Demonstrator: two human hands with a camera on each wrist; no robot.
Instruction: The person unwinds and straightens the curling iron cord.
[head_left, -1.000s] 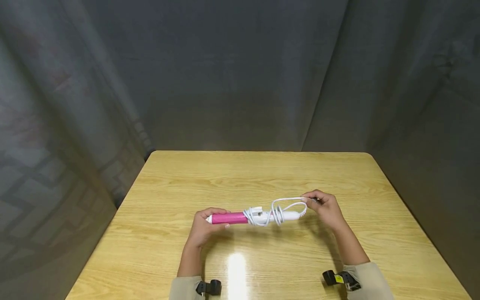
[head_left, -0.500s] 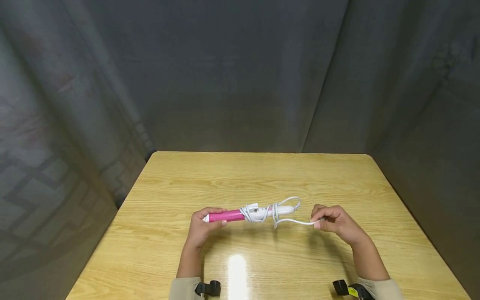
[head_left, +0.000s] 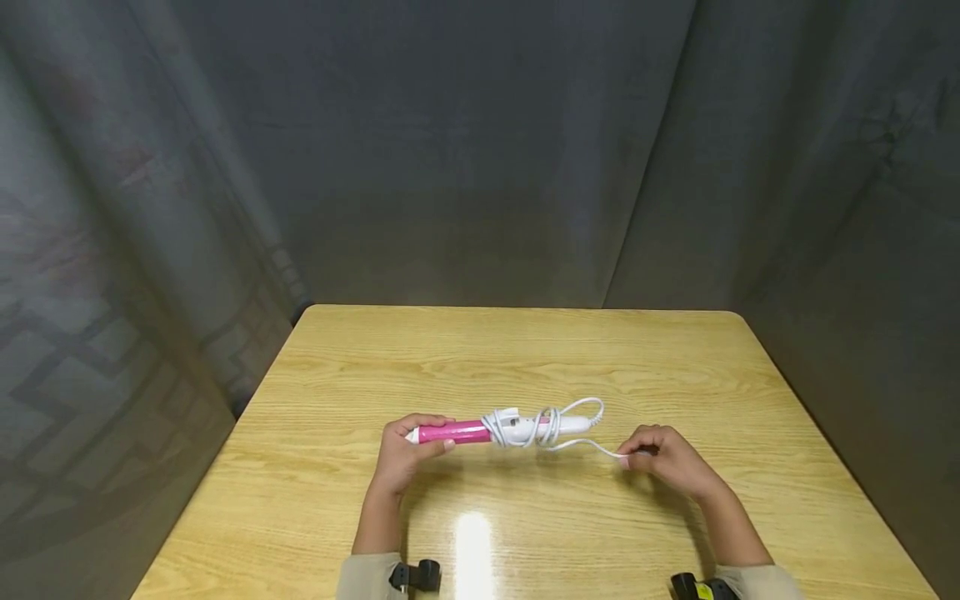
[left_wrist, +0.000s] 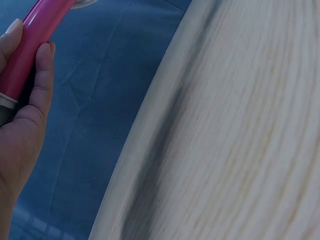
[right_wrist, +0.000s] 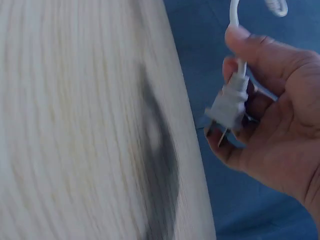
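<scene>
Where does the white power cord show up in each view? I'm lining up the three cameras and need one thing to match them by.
Head: white cord wound round the curling iron at centre, its tail running to the right hand.
Left wrist: cord not in view; only the pink barrel in the left hand.
Right wrist: upper right, ending in the plug.
Shared landmark: the wooden table.

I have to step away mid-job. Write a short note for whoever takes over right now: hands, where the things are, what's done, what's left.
Left hand: grips the pink barrel end of the curling iron, held just above the table.
Right hand: fingers pinch the plug end of the white cord, out to the right of the iron.
Done: several turns of cord sit wound round the white handle.
Left: a short free length runs from the handle to the plug; it looks like it is not yet wound or tucked.
</scene>
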